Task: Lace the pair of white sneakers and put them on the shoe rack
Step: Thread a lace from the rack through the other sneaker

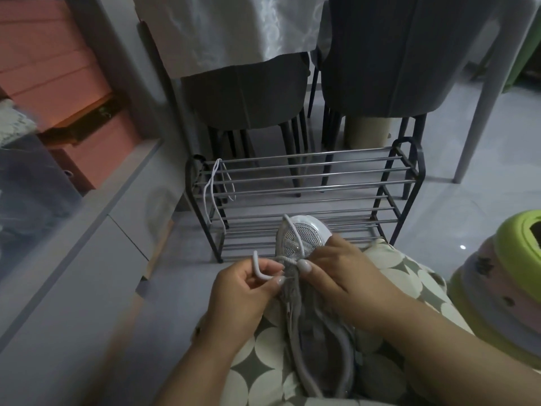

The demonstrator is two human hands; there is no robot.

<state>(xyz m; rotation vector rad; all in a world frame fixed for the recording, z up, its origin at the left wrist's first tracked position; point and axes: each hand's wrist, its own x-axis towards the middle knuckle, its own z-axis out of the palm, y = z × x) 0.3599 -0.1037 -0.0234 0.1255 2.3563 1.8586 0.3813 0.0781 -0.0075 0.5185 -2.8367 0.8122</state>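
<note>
Left grip (243, 291) pinches lace (260, 271).

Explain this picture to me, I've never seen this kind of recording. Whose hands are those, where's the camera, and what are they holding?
The camera sits on a person's head, looking down at their own hands. A white sneaker lies on their lap, toe pointing away. The left hand pinches a white shoelace; the right hand steadies the sneaker by its eyelets. Ahead on the floor stands a metal shoe rack with a second lace draped over its left end. Chairs stand behind it.
</note>
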